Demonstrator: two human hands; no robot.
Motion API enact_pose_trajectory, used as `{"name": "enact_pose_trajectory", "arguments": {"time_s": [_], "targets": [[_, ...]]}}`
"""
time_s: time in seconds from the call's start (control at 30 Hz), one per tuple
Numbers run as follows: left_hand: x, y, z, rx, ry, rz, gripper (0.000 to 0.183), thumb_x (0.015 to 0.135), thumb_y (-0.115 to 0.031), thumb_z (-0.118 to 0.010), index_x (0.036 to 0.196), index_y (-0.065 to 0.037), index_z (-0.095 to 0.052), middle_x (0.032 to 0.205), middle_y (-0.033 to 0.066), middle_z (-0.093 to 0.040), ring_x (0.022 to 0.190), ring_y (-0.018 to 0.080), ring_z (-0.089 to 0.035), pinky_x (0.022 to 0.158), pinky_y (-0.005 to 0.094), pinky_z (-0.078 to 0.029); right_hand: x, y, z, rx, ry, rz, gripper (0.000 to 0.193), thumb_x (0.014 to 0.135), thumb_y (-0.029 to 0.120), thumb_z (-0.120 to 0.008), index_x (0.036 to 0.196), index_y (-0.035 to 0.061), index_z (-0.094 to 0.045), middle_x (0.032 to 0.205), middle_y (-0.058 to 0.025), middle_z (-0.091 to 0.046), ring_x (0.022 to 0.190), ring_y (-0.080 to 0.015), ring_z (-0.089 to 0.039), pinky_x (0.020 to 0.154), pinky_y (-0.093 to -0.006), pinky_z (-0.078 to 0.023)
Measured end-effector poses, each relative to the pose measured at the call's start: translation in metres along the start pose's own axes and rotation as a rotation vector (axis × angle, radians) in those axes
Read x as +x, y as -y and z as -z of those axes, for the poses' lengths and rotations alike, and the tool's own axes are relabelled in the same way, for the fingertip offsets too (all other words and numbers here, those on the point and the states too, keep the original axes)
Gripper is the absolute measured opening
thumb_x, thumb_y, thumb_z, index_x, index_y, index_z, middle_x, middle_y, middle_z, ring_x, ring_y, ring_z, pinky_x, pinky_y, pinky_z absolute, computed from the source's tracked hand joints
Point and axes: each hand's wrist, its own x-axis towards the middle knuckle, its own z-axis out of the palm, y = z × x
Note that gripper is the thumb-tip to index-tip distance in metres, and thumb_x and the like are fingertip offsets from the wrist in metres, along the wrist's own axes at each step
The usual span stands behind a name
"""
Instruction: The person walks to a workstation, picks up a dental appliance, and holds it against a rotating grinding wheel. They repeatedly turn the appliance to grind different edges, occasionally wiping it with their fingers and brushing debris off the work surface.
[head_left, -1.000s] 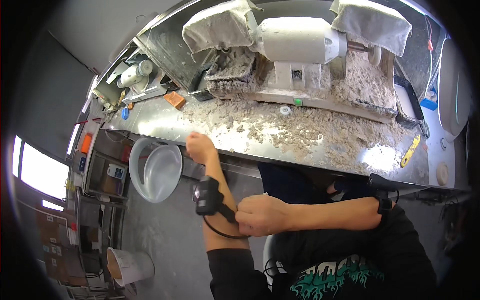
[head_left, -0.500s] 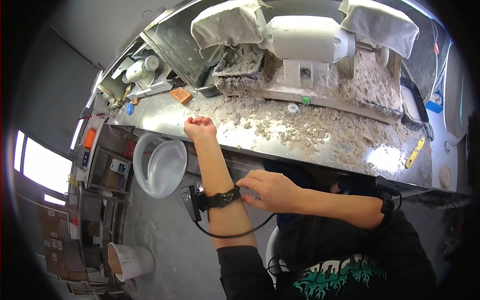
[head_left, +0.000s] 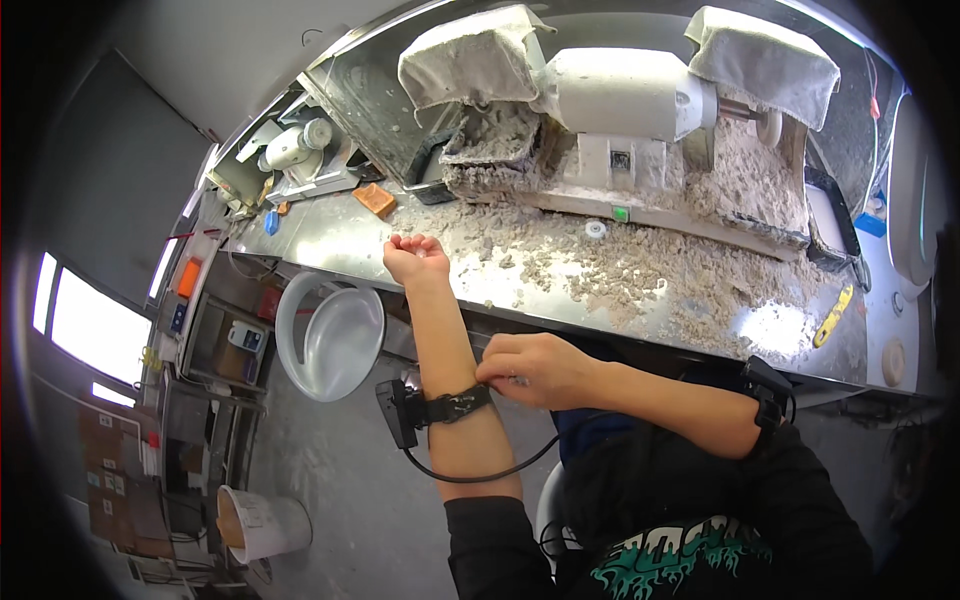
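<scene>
My left forearm stretches up toward the workbench, and my left hand (head_left: 417, 262) is palm up at its front edge with the fingers curled in and nothing visible in them. A black strap (head_left: 458, 404) circles that forearm and carries a small black camera-like device (head_left: 399, 414) on its left side, with a black cable. Reaching across from the right, my right hand (head_left: 535, 370) pinches the strap at its right side; its fingertips partly hide the strap's end. Another black device (head_left: 766, 378) is strapped to my right forearm.
A white two-ended polishing motor (head_left: 625, 95) with cloth-covered hoods stands on the metal bench amid grey-brown powder. An orange-brown block (head_left: 375, 200), a yellow utility knife (head_left: 833, 316) and a small white wheel (head_left: 596, 230) lie there. A grey basin (head_left: 343, 343) and white bucket (head_left: 272, 525) are at left.
The view has shifted slightly, so the bench and both arms appear a little to the right and lower. My right hand's fingers have closed in on the strap.
</scene>
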Motion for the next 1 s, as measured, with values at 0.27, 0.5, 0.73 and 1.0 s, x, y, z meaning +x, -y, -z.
{"name": "enact_pose_trajectory", "arguments": {"time_s": [0.27,0.5,0.73,1.0], "targets": [[-0.008,0.011,0.003,0.069,-0.058,-0.009,0.014,0.088,-0.021,-0.043,0.075,-0.014,-0.046,0.059,-0.0036,-0.041,0.048,0.0081,-0.041,0.041,0.0199,-0.033,-0.013,-0.006,-0.004,0.066,0.250,-0.166,0.015,0.077,0.014,-0.058,0.089,0.0043,-0.058,0.087,-0.0107,-0.055,0.076,-0.0321,-0.058,0.064,-0.0393,-0.047],[-0.009,-0.011,-0.004,-0.235,0.169,0.062,0.014,0.090,-0.022,-0.045,0.081,-0.012,-0.046,0.060,-0.0041,-0.042,0.049,0.0078,-0.041,0.044,0.0207,-0.036,-0.053,0.017,-0.023,0.320,0.323,-0.247,0.016,0.077,0.013,-0.055,0.087,0.0004,-0.056,0.083,-0.0167,-0.052,0.075,-0.0361,-0.054,0.065,-0.0382,-0.045],[-0.041,0.046,-0.012,1.175,0.442,-1.744,0.020,0.088,-0.019,-0.056,0.072,-0.009,-0.049,0.062,0.0007,-0.046,0.054,0.0144,-0.048,0.049,0.0290,-0.041,-0.072,0.049,-0.027,0.347,0.269,-0.066,0.011,0.075,0.008,-0.058,0.079,0.0013,-0.051,0.078,-0.0124,-0.048,0.071,-0.0327,-0.053,0.061,-0.0388,-0.044],[-0.057,0.076,-0.002,1.602,0.878,-2.035,0.024,0.085,-0.022,-0.061,0.068,-0.013,-0.046,0.063,0.0015,-0.044,0.056,0.0172,-0.049,0.046,0.0300,-0.042,-0.065,0.023,-0.003,0.195,0.194,-0.365,0.020,0.083,0.018,-0.058,0.096,0.0033,-0.059,0.091,-0.0134,-0.058,0.081,-0.0313,-0.059,0.069,-0.0370,-0.048]]}}
